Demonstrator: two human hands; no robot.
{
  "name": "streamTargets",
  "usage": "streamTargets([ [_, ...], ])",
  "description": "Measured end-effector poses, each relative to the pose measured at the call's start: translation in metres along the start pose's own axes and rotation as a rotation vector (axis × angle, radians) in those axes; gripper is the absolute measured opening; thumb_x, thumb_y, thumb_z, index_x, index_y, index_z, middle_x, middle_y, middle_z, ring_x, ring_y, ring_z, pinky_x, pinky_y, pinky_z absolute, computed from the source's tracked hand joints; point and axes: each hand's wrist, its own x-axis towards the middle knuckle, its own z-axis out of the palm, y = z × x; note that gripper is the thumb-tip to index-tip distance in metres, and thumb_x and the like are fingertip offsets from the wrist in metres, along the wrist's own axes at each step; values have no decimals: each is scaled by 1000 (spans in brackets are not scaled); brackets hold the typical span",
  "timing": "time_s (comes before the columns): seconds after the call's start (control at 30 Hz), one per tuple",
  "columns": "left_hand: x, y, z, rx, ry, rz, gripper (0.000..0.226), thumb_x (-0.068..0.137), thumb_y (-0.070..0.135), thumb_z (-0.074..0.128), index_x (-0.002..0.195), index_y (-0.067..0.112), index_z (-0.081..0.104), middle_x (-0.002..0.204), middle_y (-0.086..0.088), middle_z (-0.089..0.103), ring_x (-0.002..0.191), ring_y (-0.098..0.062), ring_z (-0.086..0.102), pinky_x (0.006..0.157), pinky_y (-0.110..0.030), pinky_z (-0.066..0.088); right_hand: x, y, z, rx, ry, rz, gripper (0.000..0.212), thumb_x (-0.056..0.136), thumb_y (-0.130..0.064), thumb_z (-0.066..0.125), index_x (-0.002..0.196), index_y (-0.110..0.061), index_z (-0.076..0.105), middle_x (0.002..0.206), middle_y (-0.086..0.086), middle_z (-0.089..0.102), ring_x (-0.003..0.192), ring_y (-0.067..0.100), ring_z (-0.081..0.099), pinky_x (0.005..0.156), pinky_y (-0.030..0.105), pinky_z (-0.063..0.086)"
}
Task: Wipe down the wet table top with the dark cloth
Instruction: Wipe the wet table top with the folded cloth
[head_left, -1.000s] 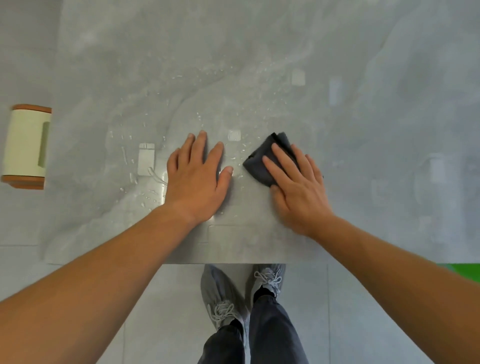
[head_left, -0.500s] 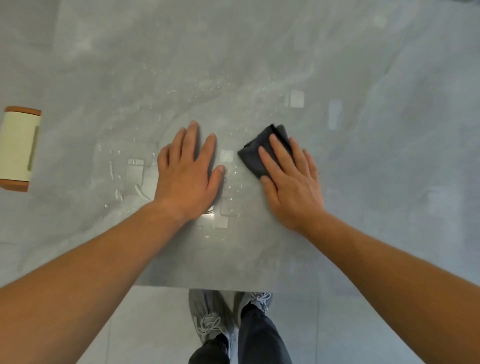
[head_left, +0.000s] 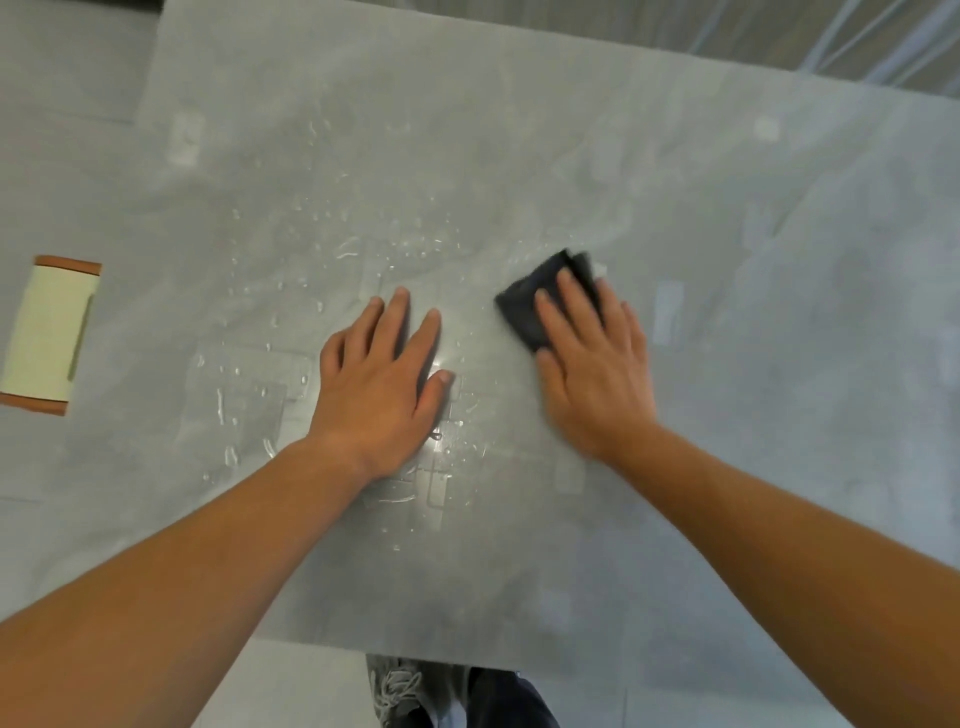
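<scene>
The grey stone-look table top (head_left: 727, 260) fills most of the view. Water drops and thin puddles (head_left: 249, 395) lie on it left of centre and beyond my hands. The dark cloth (head_left: 524, 306) is folded small and lies flat on the table. My right hand (head_left: 592, 364) presses down on it with fingers spread, the cloth showing past the fingertips. My left hand (head_left: 384, 379) rests flat on the wet surface to the left of the cloth, fingers apart, holding nothing.
A cream seat with brown wooden edges (head_left: 47, 332) stands on the floor off the table's left side. The table's near edge runs across the bottom, with a grey shoe (head_left: 400, 686) and dark trouser leg below it. Pale curtain folds (head_left: 857, 41) hang behind the far right.
My right hand has pushed the cloth away from me and to the right. The left hand stays flat in place. The view has tilted up, showing more of the far table.
</scene>
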Motion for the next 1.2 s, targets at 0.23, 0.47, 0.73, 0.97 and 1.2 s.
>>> streamTargets([
  [0.23, 11, 2, -22, -51, 21, 15, 53, 97, 57, 22, 133, 29, 47, 153, -5, 30, 140, -29, 23, 113, -44, 14, 30, -23, 1, 54, 54, 208, 57, 105, -39, 30, 160, -27, 21, 169, -2, 10, 155, 32, 1, 125, 47, 2],
  [0.47, 67, -15, -42, -41, -9, 76, 62, 102, 55, 27, 157, 26, 20, 169, -7, -7, 154, -25, -10, 121, -42, -2, 39, 8, -15, 30, -43, 45, 58, 102, -41, 31, 158, -28, 29, 169, -5, 14, 156, 28, 5, 125, 47, 8],
  [0.73, 129, -47, -64, 36, 3, 97, 66, 102, 55, 25, 159, 22, 13, 169, -10, -8, 155, -28, -9, 122, -45, -2, 74, -46, 1, 23, 43, 225, 57, 105, -39, 30, 160, -28, 19, 170, -4, 8, 155, 29, -2, 125, 44, -3],
  [0.97, 141, -56, -70, 37, -3, 145, 65, 103, 55, 23, 159, 25, 10, 169, -10, -8, 154, -28, -10, 122, -46, -1, 99, -18, -17, -7, -1, 73, 58, 100, -37, 37, 155, -21, 37, 166, 4, 23, 153, 37, 17, 122, 53, 17],
  [1.2, 151, -57, -67, 42, -12, 136, 68, 101, 57, 19, 160, 25, 6, 169, -10, -10, 154, -28, -13, 121, -46, -1, 178, -40, -15, 42, 136, 421, 58, 104, -39, 29, 160, -26, 21, 170, -2, 9, 155, 31, 2, 125, 48, 2],
])
